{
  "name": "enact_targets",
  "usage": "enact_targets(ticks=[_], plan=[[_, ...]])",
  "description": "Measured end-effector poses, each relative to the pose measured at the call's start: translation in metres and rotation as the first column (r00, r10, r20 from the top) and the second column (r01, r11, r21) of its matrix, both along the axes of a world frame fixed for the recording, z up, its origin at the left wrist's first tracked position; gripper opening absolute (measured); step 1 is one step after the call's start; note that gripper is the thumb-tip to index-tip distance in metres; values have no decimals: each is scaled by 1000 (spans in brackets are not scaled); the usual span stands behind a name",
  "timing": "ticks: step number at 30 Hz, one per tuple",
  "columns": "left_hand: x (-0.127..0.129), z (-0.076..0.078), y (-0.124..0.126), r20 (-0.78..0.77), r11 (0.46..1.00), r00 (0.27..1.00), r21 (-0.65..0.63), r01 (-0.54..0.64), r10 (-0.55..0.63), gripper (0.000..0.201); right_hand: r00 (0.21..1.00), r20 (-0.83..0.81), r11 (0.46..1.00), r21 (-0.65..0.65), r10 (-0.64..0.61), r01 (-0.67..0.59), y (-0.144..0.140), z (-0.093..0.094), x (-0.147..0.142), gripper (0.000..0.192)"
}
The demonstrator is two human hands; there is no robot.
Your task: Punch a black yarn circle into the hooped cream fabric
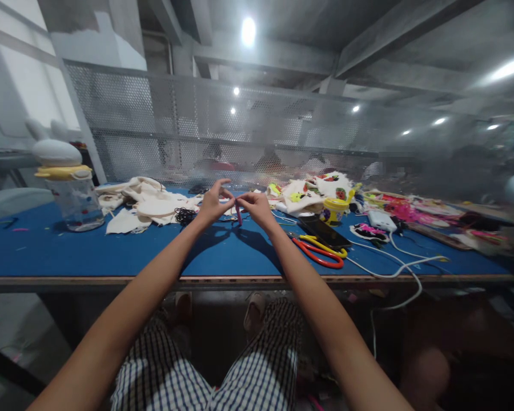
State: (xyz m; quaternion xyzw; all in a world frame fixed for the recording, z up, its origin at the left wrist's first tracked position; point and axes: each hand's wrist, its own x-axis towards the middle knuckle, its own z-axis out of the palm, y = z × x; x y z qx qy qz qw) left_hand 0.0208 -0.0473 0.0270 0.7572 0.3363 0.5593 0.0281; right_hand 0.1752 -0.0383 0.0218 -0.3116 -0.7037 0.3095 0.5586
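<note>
Far left on the blue surface (111, 251): clear jar with yellow lid (71, 197), white rabbit-shaped top on it. Next, pile of cream fabric (148, 205), black cord bundle (185, 215) just beside it. Centre: left hand (213, 204) raised above the surface, thumb and forefinger pinched together at the tips, other fingers (225, 182) splayed upward; what the pinch grips is too small to tell, possibly thread. Right hand (255, 208) close against it, fingers curled and clamped on a small pink stick-like piece (239, 213) that hangs down between both hands, just over the surface. Right of hands: embroidered patches (312, 191), yellow cup (334, 209), black phone (323, 231), yellow and red-handled scissors (321, 253), white cable (394, 268), white charger (381, 220). Far right: pink trim clutter, blurred.
</note>
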Motion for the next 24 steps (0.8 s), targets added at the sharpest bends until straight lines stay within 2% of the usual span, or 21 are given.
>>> enact_targets(ticks=[3, 8, 13, 17, 24], plan=[[0, 0, 0, 0, 1000, 1000, -4, 9, -9, 46, 999, 39, 999, 33, -36, 35, -1, 1, 0, 11], [0, 0, -2, -10, 1000, 1000, -7, 4, -4, 45, 975, 169, 980, 161, -146, 119, -1, 0, 0, 12], [2, 1, -5, -30, 1000, 1000, -19, -1, 1, 43, 959, 186, 964, 198, -215, 178, 0, -2, 0, 11], [3, 0, -4, -37, 1000, 999, -17, 14, -15, 39, 972, 139, 974, 154, -190, 168, 4, -3, -1, 8], [3, -2, -2, -69, 1000, 998, 1, -6, 6, 26, 997, -75, 998, -53, -36, 32, 8, -3, -4, 5]])
